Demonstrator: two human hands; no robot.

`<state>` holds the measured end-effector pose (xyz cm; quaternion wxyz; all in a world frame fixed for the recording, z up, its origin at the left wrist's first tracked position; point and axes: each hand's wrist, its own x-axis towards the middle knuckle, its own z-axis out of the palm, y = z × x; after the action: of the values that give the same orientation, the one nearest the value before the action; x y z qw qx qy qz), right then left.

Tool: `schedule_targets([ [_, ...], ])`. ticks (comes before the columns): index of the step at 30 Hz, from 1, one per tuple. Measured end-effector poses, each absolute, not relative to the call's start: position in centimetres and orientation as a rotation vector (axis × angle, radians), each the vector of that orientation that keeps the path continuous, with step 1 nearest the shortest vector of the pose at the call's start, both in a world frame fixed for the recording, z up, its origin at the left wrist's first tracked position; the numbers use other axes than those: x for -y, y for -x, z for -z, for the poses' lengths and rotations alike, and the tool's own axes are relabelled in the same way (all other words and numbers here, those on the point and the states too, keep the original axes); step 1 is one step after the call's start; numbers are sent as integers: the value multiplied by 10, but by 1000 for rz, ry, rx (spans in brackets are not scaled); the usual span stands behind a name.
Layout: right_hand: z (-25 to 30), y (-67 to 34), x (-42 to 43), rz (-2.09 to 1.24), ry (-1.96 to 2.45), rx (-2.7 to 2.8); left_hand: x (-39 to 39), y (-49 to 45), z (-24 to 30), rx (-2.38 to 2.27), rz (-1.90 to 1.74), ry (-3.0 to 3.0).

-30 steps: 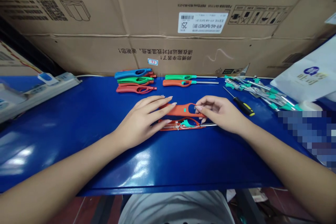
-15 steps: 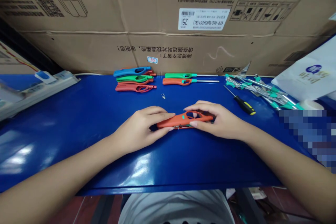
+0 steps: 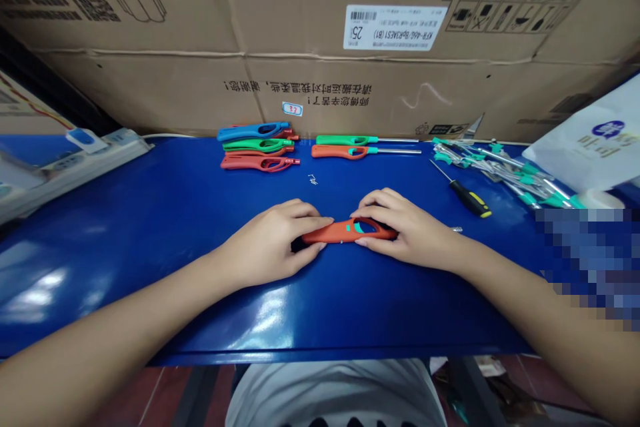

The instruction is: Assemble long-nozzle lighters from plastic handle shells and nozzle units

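Observation:
An orange lighter body (image 3: pixel 345 231) with a teal trigger lies flat on the blue table (image 3: pixel 165 227), its two halves closed together. My left hand (image 3: pixel 275 240) grips its left end with fingers curled over it. My right hand (image 3: pixel 403 227) clasps the right end, fingers wrapped round the trigger loop. Its metal tip (image 3: pixel 456 229) pokes out past my right hand.
Blue, green and orange empty handle shells (image 3: pixel 257 145) and two finished lighters (image 3: pixel 365 145) lie at the back. A yellow-black screwdriver (image 3: pixel 463 193) and a heap of teal-tipped metal tubes (image 3: pixel 505 170) lie right. Cardboard boxes (image 3: pixel 320 33) wall the back. A power strip (image 3: pixel 75 153) sits left.
The loose orange cover held above the open half has come down onto it. Both hands have closed round the joined lighter and now press it on the table.

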<state>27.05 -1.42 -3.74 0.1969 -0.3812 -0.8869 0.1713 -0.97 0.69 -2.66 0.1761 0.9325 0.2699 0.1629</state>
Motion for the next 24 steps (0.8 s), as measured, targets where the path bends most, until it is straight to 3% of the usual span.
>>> schedule_targets([
  [24,38,-262,22,-689,1226,2316,-2,5,29,-825,-531,-2482],
])
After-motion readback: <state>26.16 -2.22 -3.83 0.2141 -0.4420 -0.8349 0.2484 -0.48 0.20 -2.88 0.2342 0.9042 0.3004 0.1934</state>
